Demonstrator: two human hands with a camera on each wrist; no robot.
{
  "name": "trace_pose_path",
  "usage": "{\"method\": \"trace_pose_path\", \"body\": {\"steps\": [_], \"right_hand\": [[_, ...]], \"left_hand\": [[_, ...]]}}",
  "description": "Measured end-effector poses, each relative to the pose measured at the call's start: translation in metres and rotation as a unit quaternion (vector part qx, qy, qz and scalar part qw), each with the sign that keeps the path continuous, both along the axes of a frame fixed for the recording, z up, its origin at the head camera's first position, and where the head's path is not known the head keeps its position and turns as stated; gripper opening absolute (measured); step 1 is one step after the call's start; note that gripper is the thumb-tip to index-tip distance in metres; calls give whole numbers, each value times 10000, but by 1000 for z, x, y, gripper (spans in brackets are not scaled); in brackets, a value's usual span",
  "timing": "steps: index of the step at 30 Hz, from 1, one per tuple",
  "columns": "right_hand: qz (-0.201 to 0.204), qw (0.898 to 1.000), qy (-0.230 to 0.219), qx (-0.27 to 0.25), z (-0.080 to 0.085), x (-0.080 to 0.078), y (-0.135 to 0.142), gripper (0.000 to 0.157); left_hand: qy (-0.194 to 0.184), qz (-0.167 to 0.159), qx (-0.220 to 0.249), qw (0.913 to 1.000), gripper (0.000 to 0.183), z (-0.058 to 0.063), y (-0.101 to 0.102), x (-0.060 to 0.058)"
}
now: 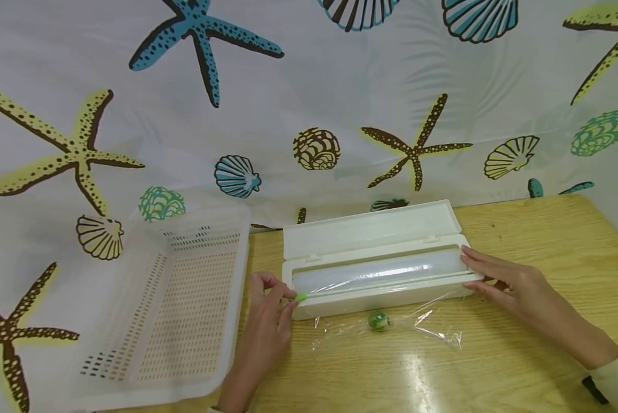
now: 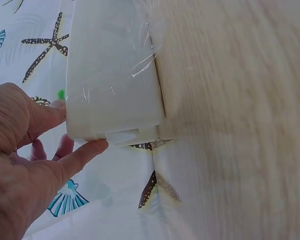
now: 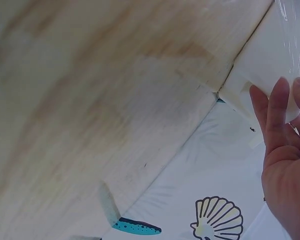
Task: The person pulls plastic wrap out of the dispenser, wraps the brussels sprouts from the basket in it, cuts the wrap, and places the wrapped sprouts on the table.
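Observation:
A white cling film dispenser [image 1: 381, 298] lies on the table with its lid [image 1: 370, 229] raised, and a roll of film [image 1: 381, 274] shows inside. My left hand [image 1: 267, 321] grips its left end, fingertips beside a small green slider [image 1: 300, 297]. In the left wrist view, one fingertip touches the end face of the dispenser [image 2: 110, 95]. My right hand [image 1: 515, 287] holds the right end, fingers on the top edge and thumb low at the front. Clear film [image 1: 438, 330] hangs out over the front onto the table. A small round green item [image 1: 378, 321], kind unclear, lies at this film.
A white perforated plastic basket [image 1: 226, 344] stands to the left of my left hand. Behind the wooden table [image 1: 536, 241] hangs a white cloth [image 1: 309, 86] printed with starfish and shells. A dark strip [image 1: 594, 390] shows by the right sleeve.

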State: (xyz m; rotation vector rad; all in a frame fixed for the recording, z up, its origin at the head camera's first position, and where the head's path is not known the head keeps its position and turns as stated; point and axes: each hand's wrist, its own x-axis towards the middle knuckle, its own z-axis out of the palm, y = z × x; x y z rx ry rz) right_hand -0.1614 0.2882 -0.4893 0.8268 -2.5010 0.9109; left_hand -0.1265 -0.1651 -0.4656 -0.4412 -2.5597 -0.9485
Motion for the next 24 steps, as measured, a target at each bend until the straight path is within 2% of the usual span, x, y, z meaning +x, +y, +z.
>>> {"method": "trace_pose_path", "body": {"steps": [4, 9, 14, 20, 24], "right_hand": [[30, 9999, 146, 36, -1, -3, 1, 77], [119, 9998, 161, -23, -3, -5, 2, 77], [196, 9997, 91, -111, -4, -5, 3, 76], [-12, 10000, -28, -61, -2, -1, 0, 75], [-102, 9999, 7, 47, -2, 0, 0, 74]], "left_hand": [[71, -47, 23, 10000, 18, -1, -2, -1], [-19, -57, 118, 9999, 18, -2, -3, -1], [76, -96, 134, 9998, 19, -4, -5, -1], [-36, -143, 138, 9998, 19, -7, -9, 1], [-101, -152, 329, 9993, 23, -10, -9, 2]]}}
